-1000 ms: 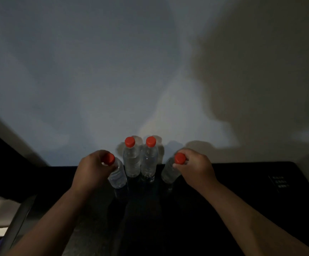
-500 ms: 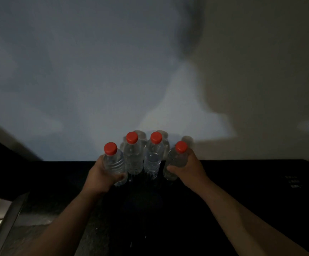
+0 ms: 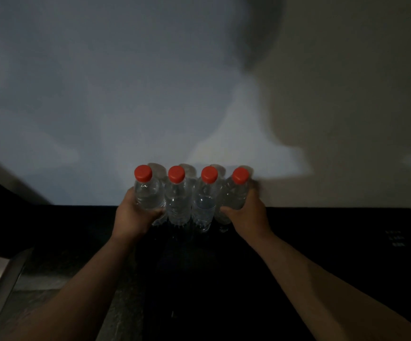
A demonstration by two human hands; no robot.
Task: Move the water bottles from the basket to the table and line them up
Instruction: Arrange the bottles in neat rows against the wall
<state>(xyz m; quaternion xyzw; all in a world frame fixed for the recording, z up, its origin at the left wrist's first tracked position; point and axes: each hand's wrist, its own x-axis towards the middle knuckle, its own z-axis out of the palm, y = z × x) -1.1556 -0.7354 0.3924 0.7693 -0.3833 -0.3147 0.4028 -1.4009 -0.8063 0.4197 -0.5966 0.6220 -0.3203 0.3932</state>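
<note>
Four upright bottles line the table's [image 3: 322, 230] back edge; the left hand [image 3: 135, 215] clasps the left end bottle [image 3: 147, 193], the right hand [image 3: 247, 214] the right end bottle [image 3: 234, 193], each pressing inward.

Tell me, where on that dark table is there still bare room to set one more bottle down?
The dark table lies bare right of the right hand, and also left of the left hand. The middle is crowded: four red-capped water bottles stand shoulder to shoulder against the wall, both hands gripping the outer two.
</note>
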